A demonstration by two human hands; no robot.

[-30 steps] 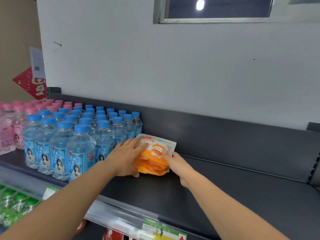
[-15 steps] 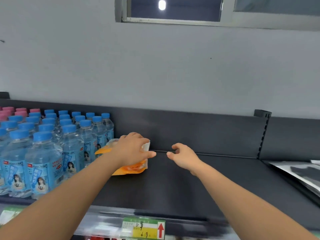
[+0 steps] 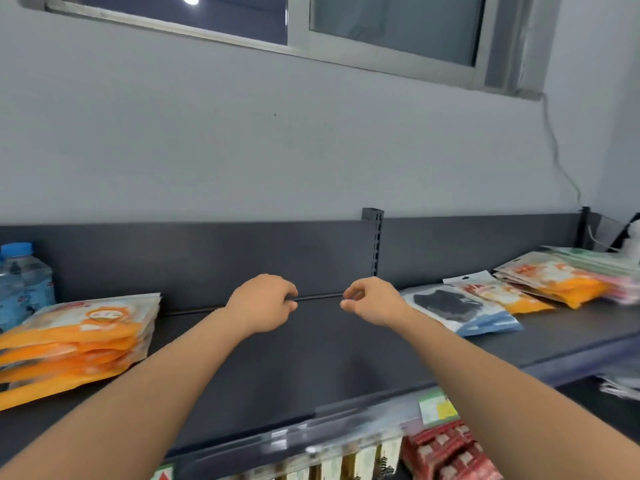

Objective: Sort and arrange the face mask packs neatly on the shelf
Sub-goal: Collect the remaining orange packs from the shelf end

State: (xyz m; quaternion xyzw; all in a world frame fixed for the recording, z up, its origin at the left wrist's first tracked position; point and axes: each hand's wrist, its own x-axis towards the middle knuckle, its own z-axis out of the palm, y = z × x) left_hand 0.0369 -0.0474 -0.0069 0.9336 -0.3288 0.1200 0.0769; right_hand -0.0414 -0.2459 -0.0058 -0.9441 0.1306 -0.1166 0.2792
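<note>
- The left hand (image 3: 264,303) is held over the middle of the dark shelf (image 3: 304,362), knuckles up, its fingers (image 3: 290,295) curled loosely inward and holding nothing.
- The right hand (image 3: 372,301) is just beside it, a small gap between the two, its fingers (image 3: 349,293) bent with thumb and forefinger close together but gripping nothing.
- Both forearms reach in from the lower corners of the view, bare to the edge of the picture.
- A stack of orange mask packs (image 3: 78,344) lies flat at the left end of the shelf, the packs fanned unevenly, the top one showing a white panel with an orange cartoon figure.
- A water bottle (image 3: 21,278) with a blue cap stands upright behind that stack, at the left edge.
- To the right of the hands, a blue pack (image 3: 457,311) with a black mask showing through it lies flat, near the right wrist.
- An orange and white pack (image 3: 498,293) lies partly on the blue pack's far edge.
- Further right sits a loose pile (image 3: 561,280) of orange, pink and greenish packs, blurred at the far end.
- The stretch of shelf under the hands is bare, between the left stack and the right-hand packs.
- A slotted upright (image 3: 373,240) rises from the back panel behind the hands.
- A price tag (image 3: 437,407) is clipped to the shelf's front rail, and red packets (image 3: 446,452) sit on the level below.
- A grey wall and a window (image 3: 381,26) fill the upper part of the view.
</note>
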